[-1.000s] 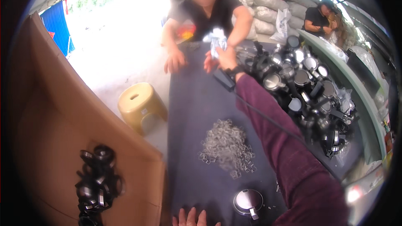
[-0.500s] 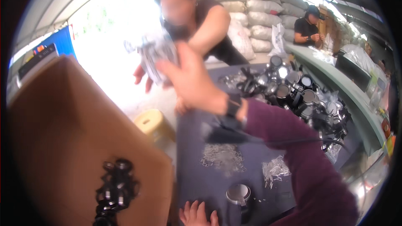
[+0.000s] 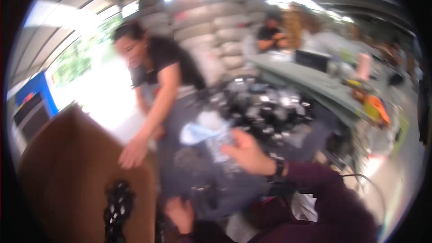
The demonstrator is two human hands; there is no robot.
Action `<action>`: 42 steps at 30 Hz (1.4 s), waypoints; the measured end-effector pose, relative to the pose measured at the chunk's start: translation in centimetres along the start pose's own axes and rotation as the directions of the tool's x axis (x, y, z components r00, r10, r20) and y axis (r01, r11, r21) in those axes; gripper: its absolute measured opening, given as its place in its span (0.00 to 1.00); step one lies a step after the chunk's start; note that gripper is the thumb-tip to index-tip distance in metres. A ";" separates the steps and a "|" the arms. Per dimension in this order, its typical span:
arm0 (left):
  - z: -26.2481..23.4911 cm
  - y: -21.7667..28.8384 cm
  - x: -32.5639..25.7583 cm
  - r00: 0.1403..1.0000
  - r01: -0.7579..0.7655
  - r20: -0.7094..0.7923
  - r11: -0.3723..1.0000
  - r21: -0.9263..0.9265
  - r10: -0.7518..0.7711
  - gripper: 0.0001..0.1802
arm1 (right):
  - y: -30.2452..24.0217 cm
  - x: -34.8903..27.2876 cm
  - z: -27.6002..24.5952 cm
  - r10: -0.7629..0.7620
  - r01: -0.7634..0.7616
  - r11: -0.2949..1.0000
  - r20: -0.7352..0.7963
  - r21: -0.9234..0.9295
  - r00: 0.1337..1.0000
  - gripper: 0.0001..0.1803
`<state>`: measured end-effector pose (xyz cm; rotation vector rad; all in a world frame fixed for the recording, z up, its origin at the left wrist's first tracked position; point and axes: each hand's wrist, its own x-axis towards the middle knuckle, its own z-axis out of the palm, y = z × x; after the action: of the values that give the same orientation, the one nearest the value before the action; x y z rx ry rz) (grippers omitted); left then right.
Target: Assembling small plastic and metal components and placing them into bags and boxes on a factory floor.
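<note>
My right hand (image 3: 248, 154) is closed on a crumpled clear plastic bag (image 3: 204, 131), pale bluish white, held over the dark grey table (image 3: 207, 198). Motion blur hides the bag's contents. Fingers loosely spread, my left hand (image 3: 180, 213) rests at the table's near left edge, holding nothing that I can see. Just beyond the bag lies a big heap of black parts with round shiny silver faces (image 3: 265, 103). A small pile of loose metal pieces (image 3: 191, 159) sits left of my right hand.
A large open cardboard box (image 3: 72, 153) stands at the left, with a string of black shiny parts (image 3: 119, 207) in it. A co-worker's hand (image 3: 134, 152) is at its edge. A long greenish bench (image 3: 306, 76) runs along the right. Stacked sacks (image 3: 211, 27) stand behind.
My right hand has drawn back from near the co-worker and lowered over the table with the bag. The co-worker's arm now reaches down to the box. My view has swung right.
</note>
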<state>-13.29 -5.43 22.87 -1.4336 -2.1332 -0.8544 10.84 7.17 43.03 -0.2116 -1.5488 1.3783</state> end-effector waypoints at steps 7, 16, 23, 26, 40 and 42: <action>0.3 -0.2 0.2 0.999 -0.032 0.000 0.999 -0.011 0.032 0.21 | -3.4 -4.9 -3.3 -0.016 0.004 0.998 -0.202 -0.056 0.979 0.12; -0.1 0.5 -0.3 1.000 0.015 0.023 1.000 -0.027 -0.014 0.22 | -1.1 -9.2 -3.8 0.025 0.004 0.995 -0.284 0.100 0.958 0.17; -0.4 0.0 -0.9 0.998 0.057 -0.008 0.998 -0.038 -0.057 0.22 | 1.2 -10.0 -0.2 0.081 -0.020 0.962 -0.214 0.271 0.973 0.17; -0.4 0.4 -0.6 0.999 0.053 -0.012 0.998 -0.035 -0.053 0.23 | 1.4 -10.2 -0.2 0.080 -0.012 0.952 -0.212 0.307 0.974 0.17; -0.1 0.2 0.0 0.998 0.065 0.019 0.997 -0.045 -0.064 0.23 | 3.4 -11.9 -0.5 0.165 -0.062 0.940 -0.292 0.334 0.942 0.17; 0.5 0.6 0.2 0.999 0.046 0.003 0.998 -0.034 -0.046 0.21 | 3.6 -12.3 -1.1 0.163 -0.058 0.941 -0.296 0.333 0.941 0.16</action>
<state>-12.78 -4.81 22.81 -1.4076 -2.1707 -0.9107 15.88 0.60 33.19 -0.3104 -1.0410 1.5764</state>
